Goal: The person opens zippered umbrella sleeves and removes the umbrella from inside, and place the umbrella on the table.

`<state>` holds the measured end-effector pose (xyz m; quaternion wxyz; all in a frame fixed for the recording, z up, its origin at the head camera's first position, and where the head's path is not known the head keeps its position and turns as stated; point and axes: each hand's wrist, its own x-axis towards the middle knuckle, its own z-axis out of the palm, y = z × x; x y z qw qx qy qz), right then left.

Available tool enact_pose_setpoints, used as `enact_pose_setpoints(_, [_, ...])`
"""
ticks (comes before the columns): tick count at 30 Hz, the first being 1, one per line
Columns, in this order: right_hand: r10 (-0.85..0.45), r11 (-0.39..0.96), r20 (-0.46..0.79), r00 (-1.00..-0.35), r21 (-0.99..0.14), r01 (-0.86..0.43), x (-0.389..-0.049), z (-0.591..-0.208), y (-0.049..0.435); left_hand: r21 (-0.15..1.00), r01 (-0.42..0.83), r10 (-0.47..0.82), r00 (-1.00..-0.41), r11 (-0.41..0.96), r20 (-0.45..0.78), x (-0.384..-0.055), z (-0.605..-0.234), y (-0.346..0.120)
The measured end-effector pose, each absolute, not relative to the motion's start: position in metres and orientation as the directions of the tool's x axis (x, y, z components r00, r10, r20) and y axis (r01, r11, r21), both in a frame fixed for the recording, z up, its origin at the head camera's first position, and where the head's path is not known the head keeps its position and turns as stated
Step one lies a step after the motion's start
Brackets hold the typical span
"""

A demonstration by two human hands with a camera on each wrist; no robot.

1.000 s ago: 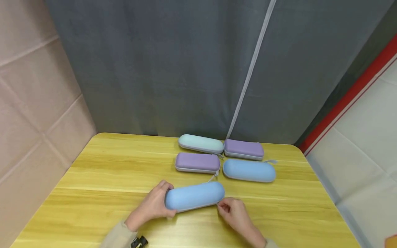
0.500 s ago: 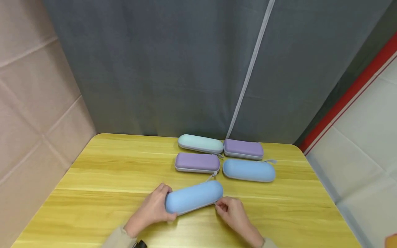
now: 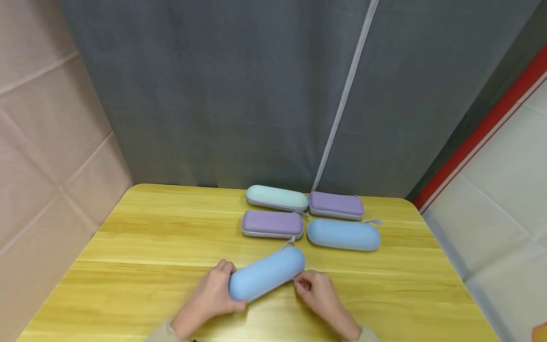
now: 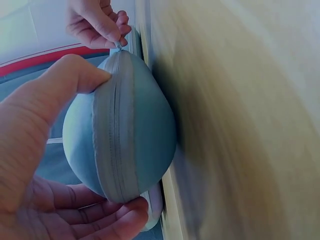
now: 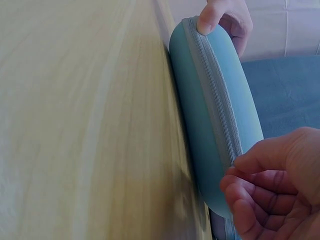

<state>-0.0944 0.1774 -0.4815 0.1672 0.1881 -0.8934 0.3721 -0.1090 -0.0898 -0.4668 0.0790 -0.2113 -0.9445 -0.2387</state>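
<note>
A light-blue zippered hard case lies slanted on the table, its right end farther back. My left hand grips its left end. In the left wrist view the thumb lies beside the grey zipper and the fingers curl under the end. My right hand is at the near right side of the case, thumb and forefinger pinching the small zipper pull. In the right wrist view the zipper band looks closed between the two hands. A grey wrist strap trails from the far side.
Behind the case lie a purple case and another blue case. Farther back are a mint case and a second purple case. The wooden table ends at a grey curtain.
The blue case has turned, its right end swinging back and left while the left end came slightly nearer. My right hand has shifted a little left with it, still pinching the pull.
</note>
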Motion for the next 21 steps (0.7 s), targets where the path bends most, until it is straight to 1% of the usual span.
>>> enact_pose_setpoints(6, [-0.213,0.651,0.445,-0.870,-0.600,-0.466,-0.094,-0.480,0.176,0.385,0.445,0.356,-0.891,0.808,0.282,-0.104,-0.467,-0.088])
enact_pose_setpoints(15, [-0.260,0.633,0.410,-0.874,-0.611,-0.475,-0.096,-0.482,0.168,0.381,0.419,0.332,-0.902,0.824,0.274,-0.097,-0.465,-0.083])
enact_pose_setpoints(21, [-0.268,0.618,0.423,-0.866,-0.614,-0.491,-0.097,-0.482,0.165,0.391,0.408,0.327,-0.909,0.825,0.258,-0.092,-0.464,-0.079])
